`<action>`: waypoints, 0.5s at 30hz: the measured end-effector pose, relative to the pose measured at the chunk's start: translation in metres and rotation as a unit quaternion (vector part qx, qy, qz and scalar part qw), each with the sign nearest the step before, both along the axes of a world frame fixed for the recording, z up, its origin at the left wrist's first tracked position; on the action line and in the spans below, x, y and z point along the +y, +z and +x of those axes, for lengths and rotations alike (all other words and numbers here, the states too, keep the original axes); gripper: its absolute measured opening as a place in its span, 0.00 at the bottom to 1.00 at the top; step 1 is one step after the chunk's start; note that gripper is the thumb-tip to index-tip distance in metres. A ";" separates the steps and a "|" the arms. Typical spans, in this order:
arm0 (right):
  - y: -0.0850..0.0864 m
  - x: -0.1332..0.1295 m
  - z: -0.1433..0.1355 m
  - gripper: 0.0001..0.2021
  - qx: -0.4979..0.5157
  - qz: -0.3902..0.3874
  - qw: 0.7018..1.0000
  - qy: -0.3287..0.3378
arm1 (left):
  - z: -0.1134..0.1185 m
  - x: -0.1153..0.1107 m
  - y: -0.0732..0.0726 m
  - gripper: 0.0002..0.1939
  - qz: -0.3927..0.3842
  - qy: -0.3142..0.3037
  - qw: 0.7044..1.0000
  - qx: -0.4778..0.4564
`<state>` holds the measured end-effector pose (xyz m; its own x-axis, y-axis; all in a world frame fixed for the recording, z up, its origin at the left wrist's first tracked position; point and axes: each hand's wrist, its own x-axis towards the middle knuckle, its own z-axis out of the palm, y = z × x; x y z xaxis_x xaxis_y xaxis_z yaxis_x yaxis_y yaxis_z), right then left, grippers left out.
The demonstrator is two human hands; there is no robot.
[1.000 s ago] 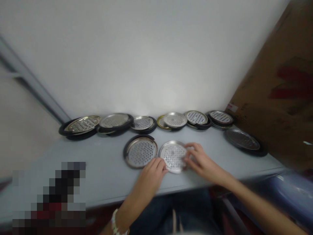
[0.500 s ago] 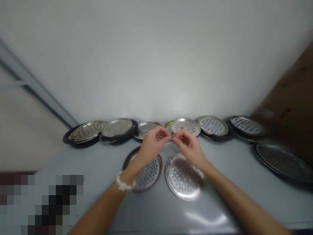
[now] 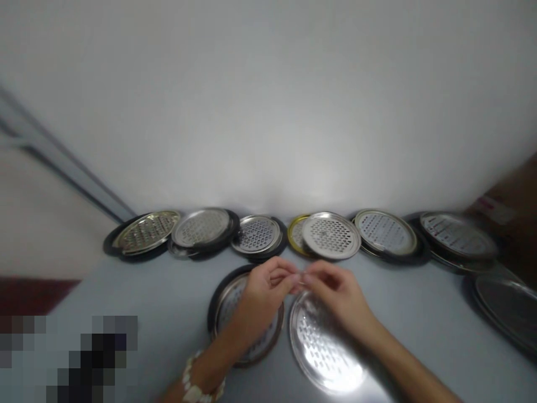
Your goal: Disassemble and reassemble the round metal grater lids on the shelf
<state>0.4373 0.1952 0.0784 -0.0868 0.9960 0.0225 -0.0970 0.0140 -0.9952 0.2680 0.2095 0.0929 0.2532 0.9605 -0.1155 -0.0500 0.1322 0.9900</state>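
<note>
Thumb and fingertips are pinched together on my left hand (image 3: 264, 291), which wears a white beaded bracelet (image 3: 193, 386) at the wrist. Meeting it tip to tip, my right hand (image 3: 344, 294) is closed in a pinch too. Whatever may be between the fingertips is too small and blurred to name. Under my left hand and forearm lies a round metal grater plate (image 3: 226, 305) on a black ring, partly covered. A second, shiny round grater plate (image 3: 314, 341) lies below my right hand, reflecting light. Neither hand visibly touches the plates.
Against the pale wall (image 3: 268, 112) runs a row of round grater plates, several with black rings, including a silver one (image 3: 331, 235) over a yellow-rimmed one (image 3: 297, 232). Dark round pieces (image 3: 503, 302) and a brown cardboard box (image 3: 516, 212) are at the right. All plates rest on a grey table (image 3: 159, 313).
In the picture both hands sit lower, still pinched together. The view has shifted, so the row of plates appears lower and the right-hand plates farther right.
</note>
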 end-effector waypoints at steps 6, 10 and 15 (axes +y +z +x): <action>0.005 -0.004 -0.003 0.14 -0.026 -0.017 1.000 -0.004 | -0.005 -0.003 0.006 0.07 0.021 0.010 0.999 0.044; 0.003 -0.004 -0.007 0.17 -0.030 -0.057 0.998 -0.002 | -0.007 0.000 0.004 0.07 0.037 -0.005 0.997 0.064; -0.002 -0.006 -0.007 0.17 -0.035 -0.073 0.996 0.042 | -0.008 0.000 0.008 0.07 0.098 -0.046 0.988 0.113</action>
